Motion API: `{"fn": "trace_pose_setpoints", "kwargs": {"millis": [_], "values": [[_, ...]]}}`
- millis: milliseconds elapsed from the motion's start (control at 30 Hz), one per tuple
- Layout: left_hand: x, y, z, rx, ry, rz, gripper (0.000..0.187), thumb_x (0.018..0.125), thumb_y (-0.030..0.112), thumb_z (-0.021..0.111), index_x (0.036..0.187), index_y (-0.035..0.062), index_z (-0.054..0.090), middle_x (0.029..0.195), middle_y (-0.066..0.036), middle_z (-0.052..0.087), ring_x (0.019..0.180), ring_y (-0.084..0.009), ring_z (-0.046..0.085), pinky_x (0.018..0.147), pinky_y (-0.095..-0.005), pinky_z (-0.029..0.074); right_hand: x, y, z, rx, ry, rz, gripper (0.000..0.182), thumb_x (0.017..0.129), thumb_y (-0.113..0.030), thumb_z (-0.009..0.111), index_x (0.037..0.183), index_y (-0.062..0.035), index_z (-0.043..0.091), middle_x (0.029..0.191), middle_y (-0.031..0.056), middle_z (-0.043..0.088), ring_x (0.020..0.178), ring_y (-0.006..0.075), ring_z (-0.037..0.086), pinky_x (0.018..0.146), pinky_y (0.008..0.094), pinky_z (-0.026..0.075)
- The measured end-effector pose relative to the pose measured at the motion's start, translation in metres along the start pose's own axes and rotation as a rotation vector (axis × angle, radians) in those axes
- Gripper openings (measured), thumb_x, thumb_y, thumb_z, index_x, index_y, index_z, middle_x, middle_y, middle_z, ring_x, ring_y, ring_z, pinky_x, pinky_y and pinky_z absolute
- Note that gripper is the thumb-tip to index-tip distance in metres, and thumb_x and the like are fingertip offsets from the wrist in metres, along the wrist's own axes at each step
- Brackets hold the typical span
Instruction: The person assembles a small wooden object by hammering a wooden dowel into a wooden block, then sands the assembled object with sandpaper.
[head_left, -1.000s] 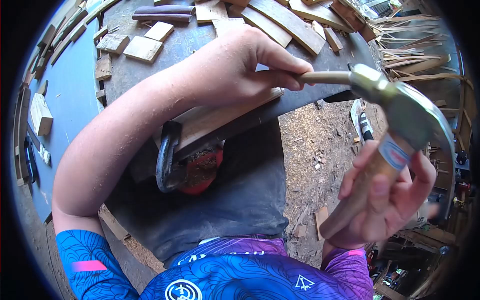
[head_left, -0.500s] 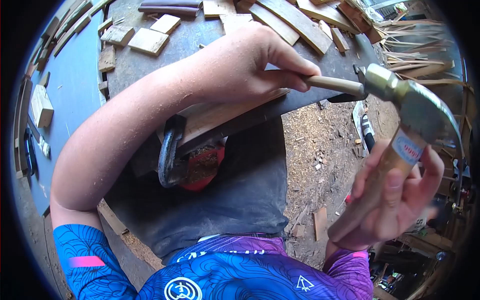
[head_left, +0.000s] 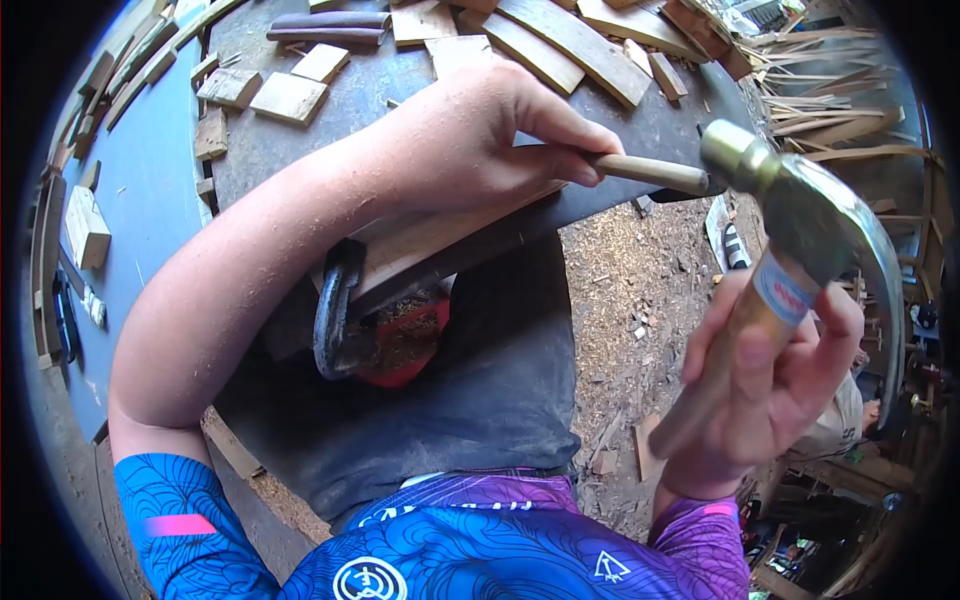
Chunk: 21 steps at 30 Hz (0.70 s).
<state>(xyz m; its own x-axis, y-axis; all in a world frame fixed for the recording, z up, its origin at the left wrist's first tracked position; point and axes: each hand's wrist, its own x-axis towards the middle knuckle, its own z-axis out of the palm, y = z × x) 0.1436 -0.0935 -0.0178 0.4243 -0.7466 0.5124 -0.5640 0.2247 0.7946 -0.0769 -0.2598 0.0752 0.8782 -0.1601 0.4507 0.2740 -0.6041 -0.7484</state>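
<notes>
My left hand [head_left: 510,135] is closed round the wooden handle [head_left: 655,173] of what looks like a chisel, pointing right. Its other end is hidden behind the hand. In my right hand [head_left: 775,390], the fingers wrap the wooden shaft of a claw hammer [head_left: 790,190] with a blue-and-white label. The hammer's face is right at the free end of the chisel handle. Below my left forearm lies a wooden board [head_left: 425,240] along the table's edge, with a metal C-clamp [head_left: 335,310] at its left end.
Loose wood blocks [head_left: 290,98] and planks [head_left: 575,50] lie on the dark worktable [head_left: 330,150]. At the right is a stack of thin wood strips [head_left: 835,100]. Sawdust and offcuts cover the ground [head_left: 620,290]. Another person [head_left: 835,425] is partly visible at the far right.
Both hands, the chisel handle and the hammer show slightly further left, as the view shifts a little. The hammer stays close to the handle's end.
</notes>
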Motion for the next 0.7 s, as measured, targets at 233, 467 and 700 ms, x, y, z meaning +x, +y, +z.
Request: {"fn": "trace_pose_setpoints", "kwargs": {"millis": [233,467,700], "values": [[-0.001,0.002,-0.003,0.030,-0.020,-0.040,0.025,0.087,0.006,0.080,0.112,0.0088,0.080,0.082,-0.010,0.075,0.075,-0.0158,0.068,0.069,-0.0314,0.053,-0.001,0.008,0.010,-0.037,0.063,-0.048,0.046,0.106,-0.020,0.050,0.147,-0.0031,0.037,0.098,0.0239,0.052,0.054,0.0208,0.059,0.044,0.0268,0.057],[-0.001,0.001,-0.002,0.060,-0.023,-0.029,0.025,0.086,0.005,0.079,0.111,0.0085,0.080,0.077,-0.008,0.072,0.070,-0.0150,0.062,0.064,-0.0312,0.049,-0.004,0.014,0.007,0.275,0.170,0.051,0.056,0.100,-0.030,0.065,0.144,-0.0065,0.037,0.085,0.0188,0.056,0.052,0.0168,0.055,0.042,0.0261,0.049],[0.001,0.002,-0.003,0.102,-0.046,-0.070,0.026,0.085,0.005,0.080,0.111,0.0088,0.079,0.075,-0.005,0.071,0.067,-0.0150,0.058,0.062,-0.0316,0.046,-0.015,0.012,0.010,0.620,0.348,0.053,0.054,0.101,-0.023,0.067,0.140,-0.0040,0.035,0.090,0.0170,0.065,0.062,0.0146,0.059,0.052,0.0266,0.049]]}}
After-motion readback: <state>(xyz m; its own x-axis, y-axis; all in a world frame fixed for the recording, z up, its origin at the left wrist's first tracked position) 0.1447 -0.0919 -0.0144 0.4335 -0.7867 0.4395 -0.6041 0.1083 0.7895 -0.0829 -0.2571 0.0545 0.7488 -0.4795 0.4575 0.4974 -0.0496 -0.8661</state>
